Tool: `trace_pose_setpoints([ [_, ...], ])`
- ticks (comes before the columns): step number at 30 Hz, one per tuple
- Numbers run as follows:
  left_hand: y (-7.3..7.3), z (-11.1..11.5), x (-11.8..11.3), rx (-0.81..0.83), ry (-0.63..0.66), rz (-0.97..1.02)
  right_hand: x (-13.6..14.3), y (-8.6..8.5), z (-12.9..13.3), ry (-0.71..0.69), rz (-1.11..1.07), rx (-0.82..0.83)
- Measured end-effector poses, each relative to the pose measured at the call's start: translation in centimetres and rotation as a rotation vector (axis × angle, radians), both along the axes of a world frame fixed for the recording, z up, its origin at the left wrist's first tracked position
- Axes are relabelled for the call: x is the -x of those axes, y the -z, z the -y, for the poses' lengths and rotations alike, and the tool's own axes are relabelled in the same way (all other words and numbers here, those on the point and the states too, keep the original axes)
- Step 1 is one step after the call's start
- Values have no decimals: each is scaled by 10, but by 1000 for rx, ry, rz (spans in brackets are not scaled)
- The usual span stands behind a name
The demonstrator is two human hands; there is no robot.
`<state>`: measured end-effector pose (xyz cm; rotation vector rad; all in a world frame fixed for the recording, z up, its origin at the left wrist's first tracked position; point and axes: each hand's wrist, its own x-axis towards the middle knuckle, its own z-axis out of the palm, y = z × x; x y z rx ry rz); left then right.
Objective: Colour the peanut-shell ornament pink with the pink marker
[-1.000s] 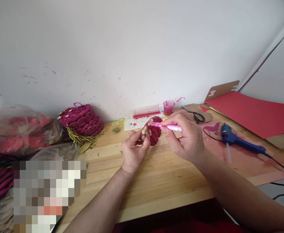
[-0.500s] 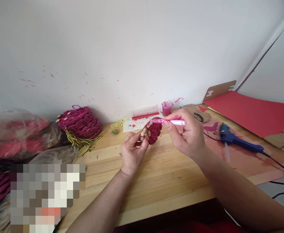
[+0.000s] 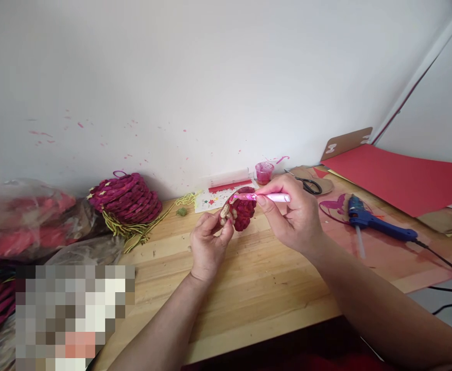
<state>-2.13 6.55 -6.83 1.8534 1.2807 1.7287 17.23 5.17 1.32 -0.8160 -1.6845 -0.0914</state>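
Note:
My left hand [image 3: 210, 239] pinches the near edge of a round piece [image 3: 244, 214] above the table. Its surface carries bumpy magenta shapes and, on the left part, pale peanut-like ones. My right hand [image 3: 297, 214] is closed on a paintbrush [image 3: 278, 197] with a white handle. Pink paint coats the front of the brush, whose tip meets the upper left of the round piece, by the pale shapes. A clear cup [image 3: 264, 173] of pink paint stands behind my right hand.
Magenta coiled basket [image 3: 127, 198] and plastic bags [image 3: 33, 216] occupy the left. Behind the hands is a sheet with stars [image 3: 206, 201]. Black scissors [image 3: 311, 185], a blue glue gun [image 3: 390, 226] with its cable, and red card [image 3: 399, 175] are on the right.
The brush and my right hand have shifted slightly left, and the tip is now farther over the pale shapes. More of the scissors shows. Both hands keep their holds.

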Motion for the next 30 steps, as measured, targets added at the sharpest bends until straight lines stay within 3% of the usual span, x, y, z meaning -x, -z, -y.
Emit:
trace_pose_setpoints([
  [15,-10,1,-1,-19,-42,-74,1,3,-2,26,9,8],
  [30,-6,0,0,-64,-47,-83,1,2,-1,20,-10,21],
])
